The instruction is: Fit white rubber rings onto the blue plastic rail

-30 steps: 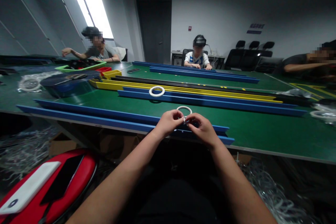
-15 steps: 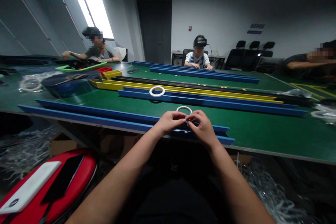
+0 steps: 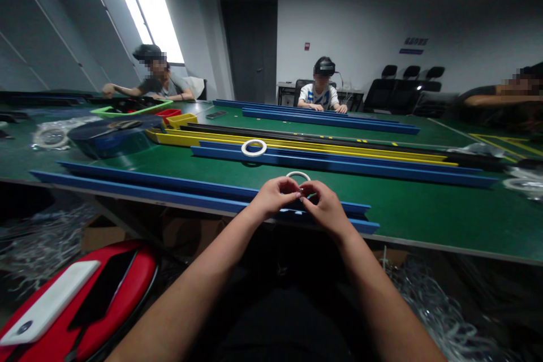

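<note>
My left hand (image 3: 275, 197) and my right hand (image 3: 324, 202) meet at their fingertips above the near blue channel (image 3: 169, 191). Both are closed in a pinch, and what lies between the fingers is too small to make out. Just behind the fingertips shows the upper arc of a white ring (image 3: 298, 173), like a roll of narrow tape; its lower part is hidden by my hands. A second white ring-shaped roll (image 3: 253, 143) leans on the blue channel (image 3: 360, 167) farther back.
Yellow strips (image 3: 212, 140) and black strips lie across the green table (image 3: 424, 209). To the left are a large blue coil (image 3: 110, 141), a green tray (image 3: 99, 111) and small bins. Several people sit around the table. A red stool (image 3: 139, 288) holds a phone and a white box.
My right hand's fingers have shifted slightly at the pinch, and the knuckles sit a little lower. The rest looks the same.
</note>
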Available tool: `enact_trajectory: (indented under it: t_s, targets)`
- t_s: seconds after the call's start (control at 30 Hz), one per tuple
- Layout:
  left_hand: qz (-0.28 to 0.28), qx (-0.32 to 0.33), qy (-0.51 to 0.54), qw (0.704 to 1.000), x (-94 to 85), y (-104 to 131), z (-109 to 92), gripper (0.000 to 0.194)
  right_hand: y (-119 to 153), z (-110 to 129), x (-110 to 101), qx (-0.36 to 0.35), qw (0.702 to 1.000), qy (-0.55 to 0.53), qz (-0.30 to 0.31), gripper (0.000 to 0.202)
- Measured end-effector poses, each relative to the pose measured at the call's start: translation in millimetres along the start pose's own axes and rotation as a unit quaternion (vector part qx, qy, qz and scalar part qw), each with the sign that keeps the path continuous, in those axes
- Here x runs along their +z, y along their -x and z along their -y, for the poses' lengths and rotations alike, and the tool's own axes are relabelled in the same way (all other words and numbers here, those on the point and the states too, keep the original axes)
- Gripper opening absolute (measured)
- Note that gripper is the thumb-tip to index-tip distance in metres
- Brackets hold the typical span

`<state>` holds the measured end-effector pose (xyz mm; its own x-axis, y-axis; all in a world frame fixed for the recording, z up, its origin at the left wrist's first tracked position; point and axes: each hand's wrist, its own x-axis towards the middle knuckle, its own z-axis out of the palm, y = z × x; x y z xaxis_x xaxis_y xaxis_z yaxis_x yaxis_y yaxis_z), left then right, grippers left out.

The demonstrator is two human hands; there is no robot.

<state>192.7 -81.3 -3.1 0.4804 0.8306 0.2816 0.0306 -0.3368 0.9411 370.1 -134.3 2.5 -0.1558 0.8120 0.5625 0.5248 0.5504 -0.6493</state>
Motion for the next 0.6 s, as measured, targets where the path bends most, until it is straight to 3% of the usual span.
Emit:
enact_trajectory:
  t_s: [0.2, 0.33, 0.6]
  targets:
    - [-0.026, -0.006, 0.021, 0.999, 0.7, 0.2, 0.1, 0.036, -1.1, 1.6, -1.9, -0.011, 1.000, 0.000, 0.011, 0.016]
    - [-0.013, -0.030, 0.069, 0.997, 0.8, -1.1, 3.1, 0.046, -0.9, 1.7, -4.2, -0.008, 1.000, -0.018, 0.018, 0.012]
    - [-0.002, 0.003, -0.017, 1.000, 2.5, -0.8, 6.0, 0.025, 0.0, -3.0, -3.6, -0.006, 1.000, -0.027, 0.009, 0.008]
